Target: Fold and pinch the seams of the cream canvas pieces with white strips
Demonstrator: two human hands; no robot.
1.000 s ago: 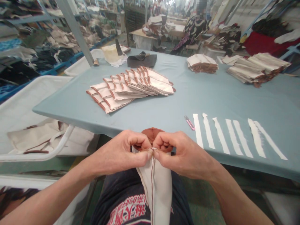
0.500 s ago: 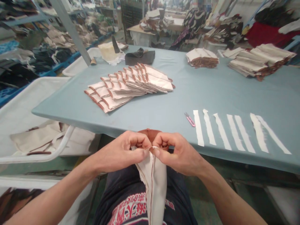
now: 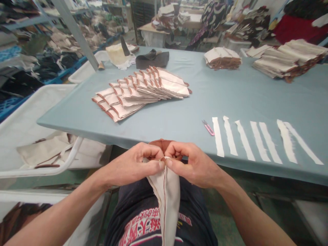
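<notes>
Both pinched together on the cream fabric piece [image 3: 166, 201]: left hand [image 3: 133, 165], right hand [image 3: 191, 164]. Barely shifted since a moment ago; same seam-top grip, brown lining [image 3: 161, 145] bunched behind

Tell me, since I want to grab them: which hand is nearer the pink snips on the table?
Right. The right hand sits just below-left of the pink snips; the left hand is farther left, across the cloth piece.

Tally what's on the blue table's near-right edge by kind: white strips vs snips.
White fabric strips: 7
Pink-handled thread snips: 1
Total: 8
</notes>
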